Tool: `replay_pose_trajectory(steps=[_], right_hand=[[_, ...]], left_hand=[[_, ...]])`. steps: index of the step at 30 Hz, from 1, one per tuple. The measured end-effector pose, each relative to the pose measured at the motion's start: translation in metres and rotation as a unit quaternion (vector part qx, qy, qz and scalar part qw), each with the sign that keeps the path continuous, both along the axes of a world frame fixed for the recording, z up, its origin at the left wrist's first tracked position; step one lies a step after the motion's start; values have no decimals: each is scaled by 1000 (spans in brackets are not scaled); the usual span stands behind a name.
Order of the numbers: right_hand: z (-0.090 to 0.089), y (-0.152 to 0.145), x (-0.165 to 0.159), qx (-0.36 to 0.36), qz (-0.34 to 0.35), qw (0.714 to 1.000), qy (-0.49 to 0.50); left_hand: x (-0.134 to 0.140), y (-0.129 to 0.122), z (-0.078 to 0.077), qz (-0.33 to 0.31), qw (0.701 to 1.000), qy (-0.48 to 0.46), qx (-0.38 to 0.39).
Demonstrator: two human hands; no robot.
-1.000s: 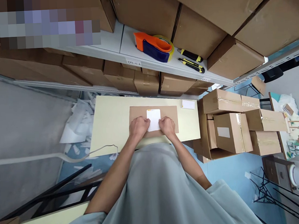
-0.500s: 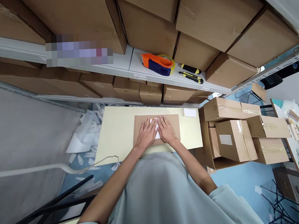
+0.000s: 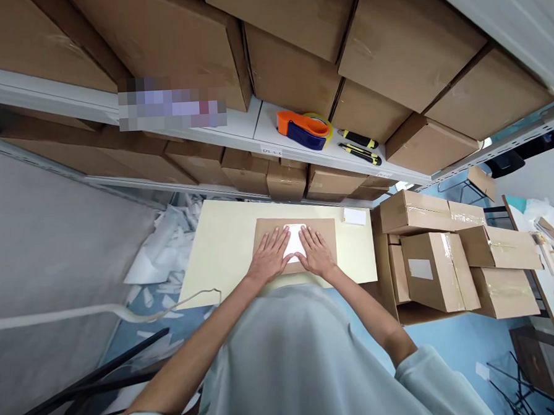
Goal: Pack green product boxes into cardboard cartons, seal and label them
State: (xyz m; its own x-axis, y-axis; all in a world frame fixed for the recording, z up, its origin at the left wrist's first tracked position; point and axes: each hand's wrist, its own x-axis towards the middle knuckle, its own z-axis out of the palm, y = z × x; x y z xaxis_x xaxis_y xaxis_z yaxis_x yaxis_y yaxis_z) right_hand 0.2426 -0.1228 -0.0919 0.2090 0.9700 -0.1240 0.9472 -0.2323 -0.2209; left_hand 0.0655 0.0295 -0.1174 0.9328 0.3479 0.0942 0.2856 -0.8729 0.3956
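A flat brown cardboard box lies on the pale yellow table before me. On its top is a white label, with its middle showing between my hands. My left hand rests flat over the label's left edge, fingers stretched out. Over the right edge lies my right hand, also flat with its fingers spread. Both thumbs point inward near the label's lower end. Neither hand grips anything. A small stack of white labels sits at the table's far right corner.
On the shelf above are an orange and blue tape dispenser and two yellow and black utility knives. Cardboard boxes are piled to the right. White paper scraps lie left of the table; a white cable crosses there.
My hands have slid apart, from nearly touching over the label to its two sides, so more of the label shows. The camera view has shifted slightly.
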Motion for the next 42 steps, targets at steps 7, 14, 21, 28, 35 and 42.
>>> replay_pose_trajectory(steps=[7, 14, 21, 28, 35, 42], right_hand=[[12, -8, 24, -20, 75, 997, -11], [24, 17, 23, -25, 40, 999, -25], [15, 18, -10, -27, -92, 994, -47], [9, -8, -51, -26, -85, 994, -61], [20, 20, -45, -51, -120, 989, -69], [17, 38, -44, -35, -174, 981, -73]], left_hand=[[-4, 32, 1, -69, 998, 9, 4], [24, 46, 11, -59, 996, 63, -15], [0, 14, 3, -18, 999, -20, -44], [-10, -51, 7, 67, 994, -44, -76], [-2, -30, 15, 18, 998, -13, -62], [19, -9, 20, 26, 997, -10, -77]])
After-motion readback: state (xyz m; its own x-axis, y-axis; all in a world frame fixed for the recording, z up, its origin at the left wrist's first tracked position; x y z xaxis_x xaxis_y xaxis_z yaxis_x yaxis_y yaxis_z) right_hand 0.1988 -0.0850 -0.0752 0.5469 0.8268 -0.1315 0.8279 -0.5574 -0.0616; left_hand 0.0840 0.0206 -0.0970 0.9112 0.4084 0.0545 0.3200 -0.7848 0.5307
